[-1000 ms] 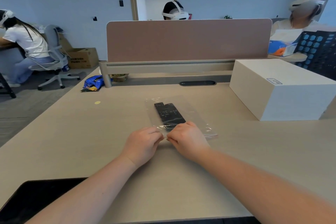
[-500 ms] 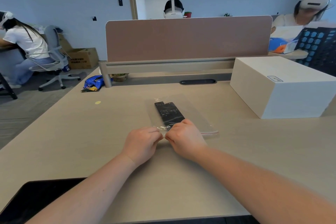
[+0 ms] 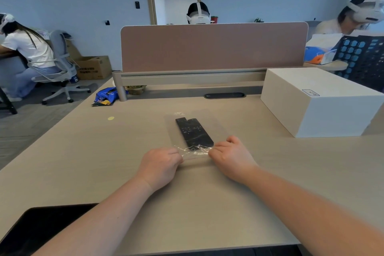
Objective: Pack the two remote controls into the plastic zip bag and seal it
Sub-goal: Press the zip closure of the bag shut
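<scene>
- I see the two remote controls side by side inside the plastic zip bag, just below the centre of the frame; their long axis runs from the lower right, near the hands, up toward the upper left
- The bag lies flat on the desk, its near edge crumpled and glinting between the hands; I cannot tell whether the strip there is sealed
- The desk is pale wood grain; a white box stands on it at the right of the frame, a brownish divider panel crosses the back, and a blue snack packet lies at its left end
- Beyond the panel the walls are blue, and people wearing headsets sit at the left, the middle and the upper right
- My left hand is curled, its fingertips pinching the bag's near left corner
- My right hand is curled likewise, pinching the near right corner
- The hands are apart, with the crinkled edge stretched between them and the remotes just above that edge, nearer the right hand
</scene>
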Action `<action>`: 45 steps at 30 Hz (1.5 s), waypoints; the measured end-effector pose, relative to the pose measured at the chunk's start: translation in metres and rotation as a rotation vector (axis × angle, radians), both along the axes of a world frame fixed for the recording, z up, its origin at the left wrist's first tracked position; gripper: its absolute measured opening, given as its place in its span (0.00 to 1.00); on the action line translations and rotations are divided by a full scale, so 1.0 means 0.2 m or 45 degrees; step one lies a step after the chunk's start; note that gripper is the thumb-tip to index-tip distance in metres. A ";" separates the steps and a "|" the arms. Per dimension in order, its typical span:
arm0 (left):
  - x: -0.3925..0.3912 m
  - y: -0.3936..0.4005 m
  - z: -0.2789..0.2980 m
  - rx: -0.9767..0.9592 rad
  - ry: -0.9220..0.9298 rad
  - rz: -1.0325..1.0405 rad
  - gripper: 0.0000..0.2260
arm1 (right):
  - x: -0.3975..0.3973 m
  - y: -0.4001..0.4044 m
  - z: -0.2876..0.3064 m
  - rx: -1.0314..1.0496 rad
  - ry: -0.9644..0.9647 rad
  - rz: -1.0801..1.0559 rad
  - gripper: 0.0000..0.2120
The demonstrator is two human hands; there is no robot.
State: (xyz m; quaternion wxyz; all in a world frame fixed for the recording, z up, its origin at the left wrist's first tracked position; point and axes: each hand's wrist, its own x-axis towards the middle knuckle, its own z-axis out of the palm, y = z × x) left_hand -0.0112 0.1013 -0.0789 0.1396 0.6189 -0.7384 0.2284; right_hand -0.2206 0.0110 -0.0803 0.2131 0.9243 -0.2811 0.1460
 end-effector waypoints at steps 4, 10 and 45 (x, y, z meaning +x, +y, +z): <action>0.01 0.01 -0.01 0.018 0.018 0.008 0.13 | -0.10 -0.03 -0.01 0.017 -0.034 -0.139 0.15; 0.00 0.01 -0.02 0.051 0.009 0.019 0.13 | -0.24 -0.05 -0.05 0.148 -0.034 -0.283 0.15; 0.02 0.06 0.08 0.432 0.266 0.023 0.28 | -0.24 -0.13 0.10 0.952 -0.560 -0.754 0.18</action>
